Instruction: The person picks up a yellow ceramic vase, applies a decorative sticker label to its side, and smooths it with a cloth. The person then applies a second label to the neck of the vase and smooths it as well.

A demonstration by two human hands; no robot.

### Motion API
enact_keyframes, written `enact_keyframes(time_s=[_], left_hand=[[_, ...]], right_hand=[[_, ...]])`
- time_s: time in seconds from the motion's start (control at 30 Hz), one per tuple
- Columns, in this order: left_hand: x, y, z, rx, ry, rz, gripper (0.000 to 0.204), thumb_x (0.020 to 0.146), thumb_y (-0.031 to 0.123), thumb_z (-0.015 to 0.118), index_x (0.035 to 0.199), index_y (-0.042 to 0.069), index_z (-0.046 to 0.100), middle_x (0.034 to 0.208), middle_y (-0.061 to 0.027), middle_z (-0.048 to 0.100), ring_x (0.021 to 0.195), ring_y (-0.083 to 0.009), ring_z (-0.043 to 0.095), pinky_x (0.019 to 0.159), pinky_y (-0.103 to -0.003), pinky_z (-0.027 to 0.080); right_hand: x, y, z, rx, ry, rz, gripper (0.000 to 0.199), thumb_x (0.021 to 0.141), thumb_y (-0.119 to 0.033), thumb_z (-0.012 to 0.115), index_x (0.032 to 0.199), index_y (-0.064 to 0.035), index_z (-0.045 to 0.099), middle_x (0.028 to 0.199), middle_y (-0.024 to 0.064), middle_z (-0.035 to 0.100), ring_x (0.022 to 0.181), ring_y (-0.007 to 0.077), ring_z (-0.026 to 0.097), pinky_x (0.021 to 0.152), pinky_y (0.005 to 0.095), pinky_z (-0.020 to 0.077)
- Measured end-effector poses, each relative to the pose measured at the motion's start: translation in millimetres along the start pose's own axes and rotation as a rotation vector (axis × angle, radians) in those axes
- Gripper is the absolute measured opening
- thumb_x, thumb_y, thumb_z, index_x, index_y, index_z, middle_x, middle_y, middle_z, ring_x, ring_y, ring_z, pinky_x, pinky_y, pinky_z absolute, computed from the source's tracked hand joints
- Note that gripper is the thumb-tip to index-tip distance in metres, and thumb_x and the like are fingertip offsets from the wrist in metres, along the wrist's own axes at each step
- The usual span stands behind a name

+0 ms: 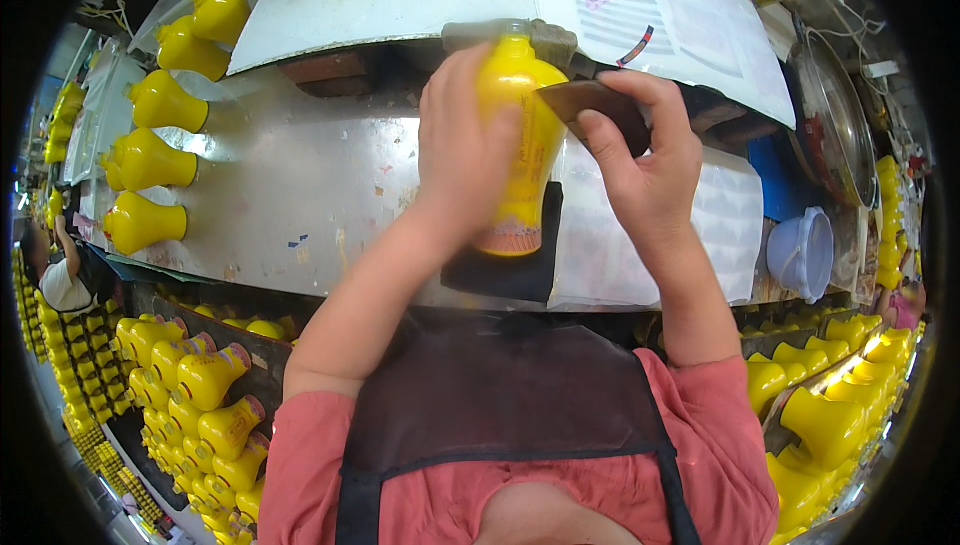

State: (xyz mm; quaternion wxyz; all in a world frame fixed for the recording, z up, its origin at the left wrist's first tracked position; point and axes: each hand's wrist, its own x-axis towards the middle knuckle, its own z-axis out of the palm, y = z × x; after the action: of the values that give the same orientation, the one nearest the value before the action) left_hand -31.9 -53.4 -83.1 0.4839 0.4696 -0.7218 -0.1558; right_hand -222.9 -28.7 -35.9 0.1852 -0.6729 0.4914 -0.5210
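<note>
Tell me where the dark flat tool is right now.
In the head view, the dark flat tool is right of centre, pinched in the right hand against the yellow bottle that the left hand grips.

**What the person wears**

The person wears a salmon-pink shirt with short sleeves that end above the elbows. Over it lies a dark, slightly see-through apron with a dark hem band and straps. Both forearms are bare. No gloves, rings or watch are visible.

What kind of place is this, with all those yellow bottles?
Probably a factory workbench. The left hand steadies a yellow bottle while the right hand presses a dark tool against it; crates of bottles flank the metal table.
</note>
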Motion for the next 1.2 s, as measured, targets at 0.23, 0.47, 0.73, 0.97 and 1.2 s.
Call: enact_keyframes(time_s=[0.23, 0.47, 0.73, 0.97, 1.2], left_hand=[[-3, -1, -5, 0.087, -0.099, 0.032, 0.095, 0.081, 0.038, 0.082, 0.154, 0.000, 0.034, 0.150, -0.0253, 0.043, 0.139, -0.0457, 0.041, 0.117, -0.055, 0.032], [-18, 8, -5, 0.250, -0.078, 0.014, 0.109, 0.079, 0.036, 0.085, 0.158, -0.006, 0.022, 0.154, -0.0295, 0.036, 0.144, -0.0488, 0.034, 0.119, -0.059, 0.025], [-47, 18, -22, -0.039, -0.291, -0.328, 0.112, 0.072, 0.032, 0.084, 0.160, -0.001, 0.022, 0.146, -0.0276, 0.047, 0.136, -0.0491, 0.046, 0.115, -0.057, 0.035], [-56, -4, -37, -0.345, -0.575, -0.283, 0.120, 0.069, 0.031, 0.095, 0.162, 0.003, 0.023, 0.150, -0.0169, 0.050, 0.141, -0.0319, 0.048, 0.117, -0.045, 0.038], [-60, 9, -34, -0.199, -0.339, -0.163, 0.105, 0.071, 0.027, 0.095, 0.154, 0.001, 0.036, 0.140, -0.0192, 0.057, 0.131, -0.0387, 0.055, 0.109, -0.047, 0.044]], right_hand=[[75, -20, 11, -0.150, -0.230, -0.107, 0.022, 0.092, -0.008, 0.074, 0.113, -0.0011, 0.072, 0.094, 0.0110, 0.076, 0.084, 0.0162, 0.073, 0.079, 0.0290, 0.0570], [101, -20, 28, -0.321, -0.376, -0.213, 0.022, 0.088, -0.017, 0.069, 0.103, -0.0031, 0.077, 0.088, 0.0194, 0.075, 0.083, 0.0375, 0.073, 0.077, 0.0434, 0.0582], [69, 1, 14, -0.209, -0.182, -0.160, 0.022, 0.087, -0.010, 0.080, 0.108, -0.0045, 0.076, 0.094, 0.0148, 0.077, 0.085, 0.0252, 0.076, 0.078, 0.0326, 0.0592], [-28, -9, 19, -0.150, -0.161, -0.611, 0.029, 0.067, -0.003, 0.079, 0.094, -0.0133, 0.073, 0.101, 0.0077, 0.075, 0.093, 0.0275, 0.074, 0.074, 0.0392, 0.0585], [-49, -11, 15, -0.190, 0.001, -0.430, 0.027, 0.075, -0.003, 0.078, 0.100, -0.0115, 0.074, 0.106, 0.0095, 0.076, 0.091, 0.0298, 0.073, 0.073, 0.0403, 0.0584]])
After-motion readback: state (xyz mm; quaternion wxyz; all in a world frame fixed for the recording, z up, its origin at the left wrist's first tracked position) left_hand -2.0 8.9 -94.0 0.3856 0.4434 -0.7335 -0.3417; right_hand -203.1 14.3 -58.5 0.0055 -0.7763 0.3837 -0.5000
